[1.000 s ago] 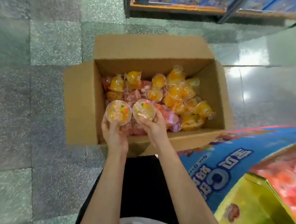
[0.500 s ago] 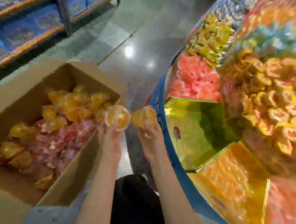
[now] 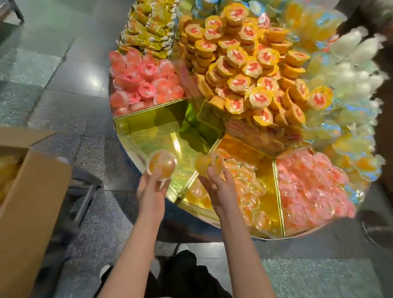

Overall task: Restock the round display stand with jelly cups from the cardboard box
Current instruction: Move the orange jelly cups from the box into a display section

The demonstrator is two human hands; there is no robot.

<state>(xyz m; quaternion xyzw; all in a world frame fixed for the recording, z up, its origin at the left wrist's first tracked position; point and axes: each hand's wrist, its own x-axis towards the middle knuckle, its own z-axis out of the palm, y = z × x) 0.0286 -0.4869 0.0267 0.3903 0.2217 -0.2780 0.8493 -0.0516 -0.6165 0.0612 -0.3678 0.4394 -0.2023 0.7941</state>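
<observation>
Both hands carry stock: the left hand (image 3: pixel 152 187) grips one orange jelly cup (image 3: pixel 162 164) from below, fingers curled round its base, above the bare gold compartment (image 3: pixel 159 139) at the near rim of the round display stand (image 3: pixel 209 211); the right hand (image 3: pixel 218 185) clasps a second cup (image 3: pixel 209 165) over the next section, half filled with matching clear cups (image 3: pixel 250 190) (probably its destination). Held upright by their bases, the cups look ready to be set down lid-up. At left, the cardboard box (image 3: pixel 21 218) stands open on the floor, within reach, with more cups inside. Beyond, pink cups (image 3: pixel 144 82), a central heap of yellow tubs (image 3: pixel 247 66) and gold packets (image 3: pixel 150 27) fill the farther sections.
</observation>
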